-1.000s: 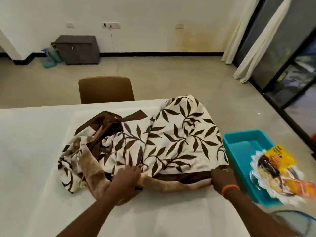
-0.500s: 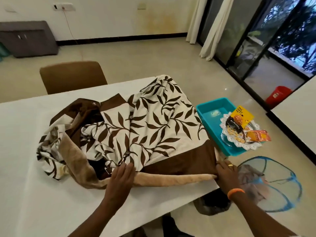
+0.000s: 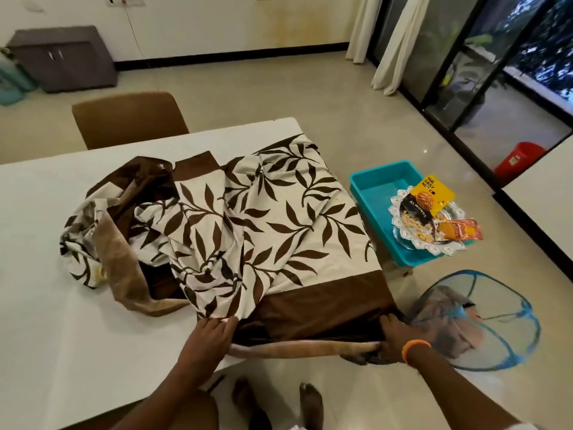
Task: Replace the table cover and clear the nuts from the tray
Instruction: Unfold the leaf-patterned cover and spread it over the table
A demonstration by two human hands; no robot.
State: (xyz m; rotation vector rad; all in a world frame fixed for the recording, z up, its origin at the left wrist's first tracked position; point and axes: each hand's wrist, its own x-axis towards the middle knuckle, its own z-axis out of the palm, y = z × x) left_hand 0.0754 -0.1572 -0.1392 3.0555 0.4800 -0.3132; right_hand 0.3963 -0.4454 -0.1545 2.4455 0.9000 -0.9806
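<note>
A cream table cover (image 3: 279,218) with brown leaves and a brown border lies bunched on the white table (image 3: 46,305), its near edge hanging over the table's front right corner. My left hand (image 3: 210,333) grips the cover's near edge. At the corner, my right hand (image 3: 395,339), an orange band on its wrist, grips the same tan edge. Right of the table stands a turquoise tray (image 3: 372,193); on it rests a silver plate (image 3: 403,234) with nut packets (image 3: 432,193) on it.
A brown chair (image 3: 127,119) stands at the table's far side. A blue mesh basket (image 3: 483,318) with cloth inside lies on the floor at my right. A red bucket (image 3: 514,158) and a second white table (image 3: 542,187) are farther right. My bare feet show below.
Both hands have pulled the cover's near edge toward me and over the table's front corner. The view has swung right and down, bringing the basket and my feet into sight.
</note>
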